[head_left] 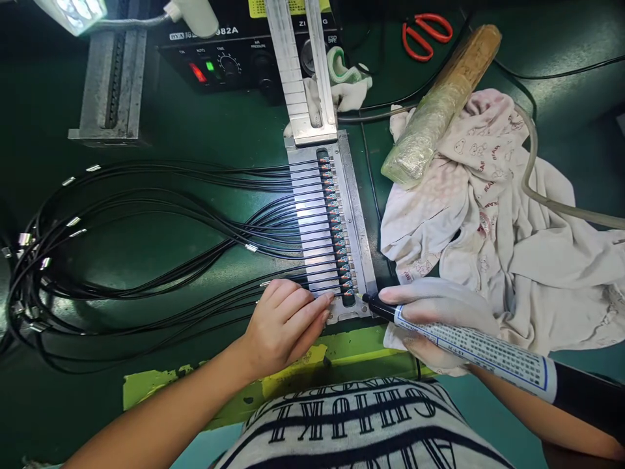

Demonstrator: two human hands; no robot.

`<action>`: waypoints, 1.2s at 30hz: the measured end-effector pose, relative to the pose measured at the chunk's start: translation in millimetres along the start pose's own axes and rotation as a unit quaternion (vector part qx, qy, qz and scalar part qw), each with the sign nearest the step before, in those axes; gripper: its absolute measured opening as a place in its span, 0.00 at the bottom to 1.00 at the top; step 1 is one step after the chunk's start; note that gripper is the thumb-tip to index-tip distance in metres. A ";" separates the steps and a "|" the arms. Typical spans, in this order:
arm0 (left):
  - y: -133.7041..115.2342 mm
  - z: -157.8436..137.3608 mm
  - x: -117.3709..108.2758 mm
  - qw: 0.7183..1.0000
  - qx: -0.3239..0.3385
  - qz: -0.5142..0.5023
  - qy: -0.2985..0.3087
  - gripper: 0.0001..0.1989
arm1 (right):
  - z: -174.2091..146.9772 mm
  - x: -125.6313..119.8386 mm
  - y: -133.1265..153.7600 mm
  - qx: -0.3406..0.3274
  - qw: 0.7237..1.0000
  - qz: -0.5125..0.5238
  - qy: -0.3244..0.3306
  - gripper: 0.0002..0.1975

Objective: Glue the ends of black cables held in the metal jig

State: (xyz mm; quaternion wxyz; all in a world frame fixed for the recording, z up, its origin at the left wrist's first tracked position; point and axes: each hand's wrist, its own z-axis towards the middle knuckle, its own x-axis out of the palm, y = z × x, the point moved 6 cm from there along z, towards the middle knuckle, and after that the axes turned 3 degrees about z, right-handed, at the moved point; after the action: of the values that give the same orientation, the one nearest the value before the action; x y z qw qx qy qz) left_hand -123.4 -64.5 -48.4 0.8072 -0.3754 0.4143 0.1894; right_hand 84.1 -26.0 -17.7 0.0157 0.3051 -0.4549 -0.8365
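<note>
My left hand [286, 326], bare, rests at the near end of a metal fixture [317, 228], its fingers closed on the nearest black cable, close to that cable's end. Several black cables lie side by side across this fixture, with small orange-and-green wired ends [336, 220] lined up over a dark slot. My right hand [444, 319], in a thin whitish glove, grips a dispensing syringe [478, 348] with a printed white label and a black front. The syringe's fine tip meets or nearly meets the nearest cable end; I cannot tell whether they touch.
A looped cable bundle [29, 280] with white tags lies left. Behind stand a black dispenser box [219, 65], a metal stand [110, 85] and a lamp [78, 13]. On the right are crumpled cloth [527, 260], a wrapped roll [439, 111], a hose [537, 189] and red-handled scissors [424, 36].
</note>
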 end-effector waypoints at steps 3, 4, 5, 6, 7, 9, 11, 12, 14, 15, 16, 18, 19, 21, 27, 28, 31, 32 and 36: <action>-0.3 -0.4 0.5 1.000 -0.001 -0.002 0.003 0.13 | 1.8 0.3 1.1 -0.001 1.000 -0.008 -0.003 0.08; -0.4 -0.7 0.7 1.000 -0.001 -0.002 0.003 0.13 | 1.9 0.5 0.4 0.006 1.000 -0.012 -0.004 0.08; -0.4 -0.9 0.8 1.000 -0.002 -0.001 0.001 0.13 | 1.7 0.7 -0.2 0.011 1.000 -0.016 -0.004 0.08; -0.5 -1.0 0.8 1.000 -0.003 0.000 -0.001 0.13 | 1.5 1.0 -0.7 0.014 1.000 -0.020 -0.003 0.08; -0.5 -1.2 0.8 1.000 -0.003 -0.001 -0.002 0.13 | 1.2 1.1 -0.9 0.015 1.000 -0.024 -0.002 0.08; -0.5 -1.2 0.9 1.000 -0.003 -0.003 -0.003 0.14 | 0.7 0.9 -0.5 0.008 1.000 -0.026 -0.004 0.08; -0.4 -1.2 0.8 1.000 -0.004 -0.004 -0.003 0.14 | 0.5 0.5 0.0 0.001 1.000 -0.015 -0.007 0.08; -0.3 -1.2 0.7 1.000 -0.004 -0.004 -0.003 0.14 | 0.4 0.4 0.1 -0.001 1.000 -0.009 -0.007 0.08; -0.1 -1.3 0.8 1.000 -0.004 -0.005 -0.001 0.14 | 0.6 0.4 0.6 -0.004 1.000 -0.006 -0.005 0.09; -0.1 -1.4 0.8 1.000 -0.004 -0.005 0.001 0.14 | 0.9 0.4 0.9 -0.005 1.000 -0.008 -0.004 0.09; 0.0 -1.5 0.9 1.000 -0.005 -0.005 0.001 0.14 | 1.4 0.3 1.5 -0.007 1.000 -0.008 -0.003 0.08; 0.1 -1.7 0.8 1.000 -0.005 -0.005 0.001 0.14 | 2.7 -0.1 3.2 -0.014 1.000 -0.004 -0.003 0.07; 0.1 -1.7 0.8 1.000 -0.005 -0.004 0.001 0.14 | 3.4 -0.3 4.1 -0.017 1.000 0.001 -0.004 0.07; 0.1 -1.6 1.0 1.000 -0.004 -0.003 0.002 0.14 | 4.4 -0.2 4.6 -0.015 1.000 0.009 -0.004 0.07; -0.4 -1.8 1.0 1.000 -0.004 0.000 -0.004 0.13 | 3.7 -0.8 4.3 -0.008 1.000 0.007 -0.005 0.08; -0.4 -2.2 1.2 1.000 -0.004 0.000 -0.004 0.13 | 3.2 -0.7 4.0 -0.006 1.000 0.007 -0.002 0.08; -0.2 -3.0 1.5 1.000 -0.005 -0.003 -0.003 0.14 | 0.8 -0.7 3.0 -0.003 1.000 -0.001 -0.002 0.08; -0.1 -3.1 1.6 1.000 -0.005 -0.003 -0.001 0.14 | -0.2 -0.4 2.2 0.001 1.000 -0.006 -0.002 0.09; 0.2 -1.5 0.5 1.000 -0.006 0.000 0.000 0.13 | -2.4 0.9 -1.9 0.022 1.000 -0.013 0.000 0.11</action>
State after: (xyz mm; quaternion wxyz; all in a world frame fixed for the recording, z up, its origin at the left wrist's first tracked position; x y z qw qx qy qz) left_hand -124.0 -65.5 -49.5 0.8050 -0.3799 0.4133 0.1919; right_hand 85.1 -27.0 -20.6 -0.0020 0.3110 -0.4694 -0.8264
